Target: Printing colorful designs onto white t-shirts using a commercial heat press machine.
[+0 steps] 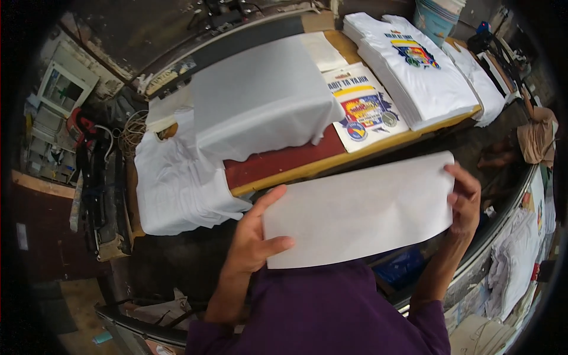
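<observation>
Between my hands is a blank white sheet of paper (361, 210), held up in front of my purple shirt. My left hand (254, 234) grips its left edge, thumb on the near face. The right edge is in my right hand (464, 198), whose fingers curl round it. Beyond the sheet, a pale grey-white cloth (254, 89) lies spread over the table, its near edge hanging loose over a dark red surface (284, 165). A printed sheet (367, 109) with a colourful design rests to the right of that cloth.
White T-shirts with a colourful print are stacked (414, 71) at the back right, near a light-blue bucket (438, 18). Bunched white shirts (177, 183) hang over the table's left end. Another person (532, 136) is at the far right. More white cloth (509, 266) lies at the lower right.
</observation>
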A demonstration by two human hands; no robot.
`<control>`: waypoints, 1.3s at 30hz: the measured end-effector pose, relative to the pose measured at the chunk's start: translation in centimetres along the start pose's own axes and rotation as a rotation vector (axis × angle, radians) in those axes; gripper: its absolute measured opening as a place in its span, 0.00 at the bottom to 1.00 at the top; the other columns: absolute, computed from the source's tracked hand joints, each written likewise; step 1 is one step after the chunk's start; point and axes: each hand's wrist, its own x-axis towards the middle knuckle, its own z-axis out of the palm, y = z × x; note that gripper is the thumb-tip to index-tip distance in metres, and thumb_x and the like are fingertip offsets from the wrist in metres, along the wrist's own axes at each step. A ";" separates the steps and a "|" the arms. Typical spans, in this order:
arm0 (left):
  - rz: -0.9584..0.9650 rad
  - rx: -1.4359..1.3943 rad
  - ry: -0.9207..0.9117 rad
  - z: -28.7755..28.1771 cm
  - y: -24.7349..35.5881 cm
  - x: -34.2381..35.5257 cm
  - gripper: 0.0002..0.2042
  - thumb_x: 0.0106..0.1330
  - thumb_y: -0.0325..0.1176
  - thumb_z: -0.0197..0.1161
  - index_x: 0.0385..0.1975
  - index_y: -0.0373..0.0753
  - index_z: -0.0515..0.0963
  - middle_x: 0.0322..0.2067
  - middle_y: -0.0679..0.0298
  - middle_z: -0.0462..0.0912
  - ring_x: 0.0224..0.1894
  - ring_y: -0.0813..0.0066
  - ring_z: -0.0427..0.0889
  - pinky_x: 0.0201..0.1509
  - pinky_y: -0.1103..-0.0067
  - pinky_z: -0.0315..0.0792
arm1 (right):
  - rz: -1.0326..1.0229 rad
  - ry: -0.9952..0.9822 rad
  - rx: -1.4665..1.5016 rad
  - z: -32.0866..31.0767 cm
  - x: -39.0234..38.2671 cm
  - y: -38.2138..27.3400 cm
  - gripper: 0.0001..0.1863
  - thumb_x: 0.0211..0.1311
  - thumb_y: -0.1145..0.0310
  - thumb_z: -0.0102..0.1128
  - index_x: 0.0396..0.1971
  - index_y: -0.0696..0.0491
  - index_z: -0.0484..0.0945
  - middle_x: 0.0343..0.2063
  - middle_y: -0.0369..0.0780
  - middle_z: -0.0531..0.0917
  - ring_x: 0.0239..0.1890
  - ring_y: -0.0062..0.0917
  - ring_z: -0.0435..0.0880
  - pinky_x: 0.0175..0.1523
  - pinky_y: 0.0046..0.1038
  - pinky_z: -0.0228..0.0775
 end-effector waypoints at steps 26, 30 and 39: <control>-0.157 1.412 0.479 -28.6 6.8 23.1 0.16 0.50 0.31 0.63 0.39 0.31 0.77 0.39 0.52 0.81 0.39 0.59 0.80 0.44 0.71 0.74 | -0.207 -0.150 -0.949 17.6 28.0 21.0 0.17 0.45 0.71 0.60 0.39 0.53 0.84 0.37 0.50 0.83 0.37 0.43 0.84 0.46 0.39 0.76; -0.021 1.888 0.606 -24.5 5.6 21.7 0.15 0.53 0.36 0.62 0.38 0.34 0.77 0.47 0.51 0.77 0.47 0.54 0.76 0.47 0.63 0.73 | -0.022 -0.130 -1.266 19.1 26.0 20.1 0.14 0.50 0.68 0.58 0.39 0.48 0.84 0.47 0.46 0.77 0.45 0.40 0.80 0.50 0.39 0.74; 0.478 1.912 0.085 -15.6 2.5 28.3 0.24 0.66 0.46 0.53 0.60 0.43 0.69 0.62 0.53 0.65 0.64 0.49 0.61 0.67 0.58 0.53 | -0.578 -0.065 -1.336 19.3 23.0 22.1 0.10 0.52 0.62 0.58 0.34 0.48 0.81 0.40 0.41 0.78 0.46 0.36 0.73 0.45 0.38 0.65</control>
